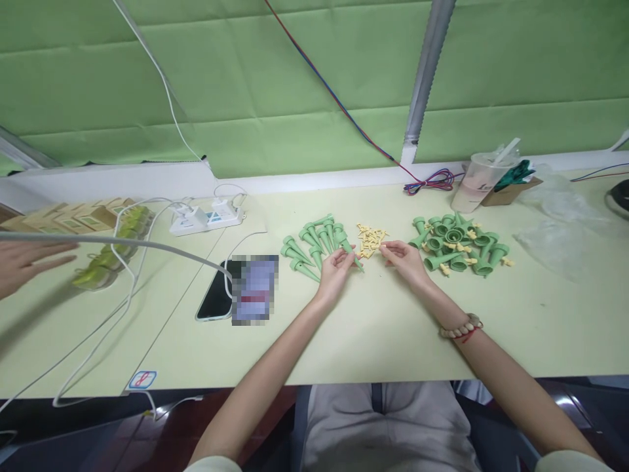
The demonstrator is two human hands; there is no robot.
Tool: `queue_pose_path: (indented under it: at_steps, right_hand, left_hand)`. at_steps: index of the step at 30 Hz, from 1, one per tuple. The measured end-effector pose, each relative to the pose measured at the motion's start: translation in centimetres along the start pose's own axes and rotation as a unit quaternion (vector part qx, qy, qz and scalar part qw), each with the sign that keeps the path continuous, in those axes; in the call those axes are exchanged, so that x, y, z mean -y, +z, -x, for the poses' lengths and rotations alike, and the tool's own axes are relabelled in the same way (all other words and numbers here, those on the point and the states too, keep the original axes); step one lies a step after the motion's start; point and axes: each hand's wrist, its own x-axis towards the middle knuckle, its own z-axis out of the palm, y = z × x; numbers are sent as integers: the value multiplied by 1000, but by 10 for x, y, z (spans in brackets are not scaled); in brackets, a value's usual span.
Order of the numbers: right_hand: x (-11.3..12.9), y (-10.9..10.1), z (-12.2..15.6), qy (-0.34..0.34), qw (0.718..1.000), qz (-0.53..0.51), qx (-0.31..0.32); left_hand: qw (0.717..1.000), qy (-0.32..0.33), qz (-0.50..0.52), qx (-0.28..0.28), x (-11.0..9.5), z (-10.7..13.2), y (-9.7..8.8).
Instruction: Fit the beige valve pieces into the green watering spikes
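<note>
My left hand (337,267) is closed round a green plastic cone (352,254), its tip pointing right and down over the pale table (373,334). My right hand (403,258) pinches at the edge of a small heap of yellow pieces (369,238); whether a piece sits between its fingertips is too small to tell. Several loose green cones (312,248) lie just left of my left hand. A second pile of green cones with yellow pieces fitted (458,244) lies right of my right hand.
A phone (217,298) on a white cable lies left of my arms, with a power strip (206,216) behind it. Another person's hand (24,262) reaches in at the far left near green boxed packs (114,249). A plastic cup (480,178) and clear bags (560,229) sit at the back right.
</note>
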Motion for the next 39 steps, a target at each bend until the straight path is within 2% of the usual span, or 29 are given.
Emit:
queue_pose_path:
  at_steps: [6,9,14,16,19,22,24,26,28,29,34,37,39]
  right_hand:
    - [5,0,2,-19,999,4,-32]
    - [7,0,3,-22,998,-21,-45]
    - [5,1,3,-20,998,-58,24]
    - [3,1,3,-28,998,-38,34]
    - [4,-2,1,-60,998,15,8]
    - [9,-13,-1,-102,988,116,-12]
    - [14,-22,0,-95,975,194,49]
    - [17,-30,2,-52,955,242,166]
    - [18,-35,4,-5,932,253,258]
    - [19,-37,4,11,927,248,282]
    - [24,-47,4,58,915,203,343]
    - [25,-53,1,33,893,229,386]
    - [23,-53,0,13,885,255,389]
  left_hand:
    - [999,-18,-16,-22,2,0,1]
    - [1000,-22,-7,-14,2,0,2]
    - [999,-31,10,-3,2,2,4]
    - [999,-34,3,-5,1,3,5]
    - [999,-37,-16,-20,2,3,4]
    - [999,-36,-29,-22,4,2,3]
    - [999,-37,-25,-18,5,2,3]
    - [999,-36,-22,-12,6,2,3]
    - [999,-33,-27,-10,7,2,4]
    - [999,-30,-29,-11,6,2,5]
    - [998,-40,-25,-32,5,3,6]
    - [998,-47,-32,-29,5,3,6]
    - [998,-43,-35,-30,7,3,6]
